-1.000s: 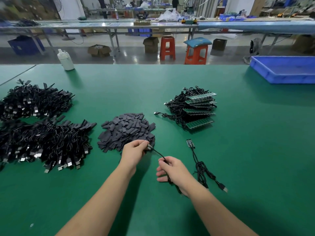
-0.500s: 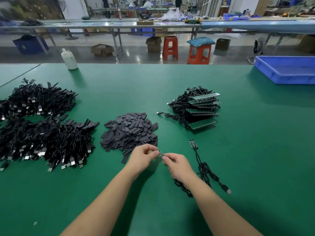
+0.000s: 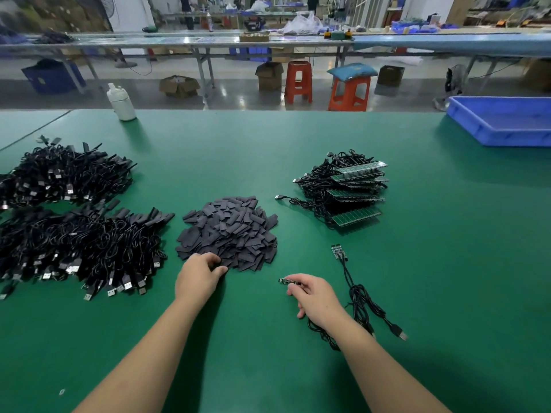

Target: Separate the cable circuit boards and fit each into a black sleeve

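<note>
Head view shows us a change from half a second ago: our hands, then pinched together over one small board, are now apart. Our left hand (image 3: 199, 277) has gone to the near edge of the pile of black sleeves (image 3: 228, 232), and our right hand (image 3: 313, 296) has stayed near the middle of the green surface (image 3: 447, 263) with the board.

That small circuit board (image 3: 285, 281) is dark and narrow, with tiny components on it, and it juts out to the left from our right hand. Its black cable (image 3: 323, 335) trails under the wrist and lies coiled on the surface. Just to the right lies another cable (image 3: 362, 302), with a pair of boards still joined (image 3: 339, 252) at its far end and a USB plug at the near end. Farther back sits a stack of green board panels with cables (image 3: 347, 192). To the left lie two heaps of finished black cables (image 3: 74, 228).

Our left fingers (image 3: 216, 263) are curled down into the sleeves and touch them; we cannot tell whether they hold one. Our right fingers (image 3: 295, 286) are narrowly closed, pinching the board's end between thumb and forefinger.
</note>
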`<move>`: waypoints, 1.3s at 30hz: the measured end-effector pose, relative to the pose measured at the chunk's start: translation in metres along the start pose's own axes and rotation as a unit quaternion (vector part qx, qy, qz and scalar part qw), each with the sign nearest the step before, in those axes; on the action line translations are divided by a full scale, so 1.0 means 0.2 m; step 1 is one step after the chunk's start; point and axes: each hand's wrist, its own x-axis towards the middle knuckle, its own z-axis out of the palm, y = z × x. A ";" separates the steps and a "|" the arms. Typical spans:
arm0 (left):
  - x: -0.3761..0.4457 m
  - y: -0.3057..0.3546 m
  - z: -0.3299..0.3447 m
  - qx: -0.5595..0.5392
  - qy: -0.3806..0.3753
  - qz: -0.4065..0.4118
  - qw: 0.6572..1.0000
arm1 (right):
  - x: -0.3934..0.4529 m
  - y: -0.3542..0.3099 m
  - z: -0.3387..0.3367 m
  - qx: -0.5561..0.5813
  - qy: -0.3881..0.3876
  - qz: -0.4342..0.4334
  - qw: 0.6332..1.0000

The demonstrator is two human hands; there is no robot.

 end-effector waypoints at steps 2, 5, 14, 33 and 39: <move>0.01 0.00 0.00 -0.012 -0.005 0.002 1.000 | 0.00 0.00 0.00 0.006 0.000 0.003 1.000; 0.01 0.01 0.00 -0.009 -0.016 0.013 1.000 | 0.01 0.01 0.00 0.006 -0.003 0.007 1.000; -0.16 0.13 0.00 -0.076 0.002 0.149 0.986 | 0.03 0.03 0.00 -0.011 -0.011 0.008 1.000; -0.41 0.26 0.27 -0.217 0.016 0.205 0.954 | 0.04 0.05 0.02 -0.056 0.006 -0.011 0.998; -0.43 0.27 0.28 -0.168 0.010 0.237 0.957 | 0.04 0.05 0.03 -0.062 0.000 -0.014 0.998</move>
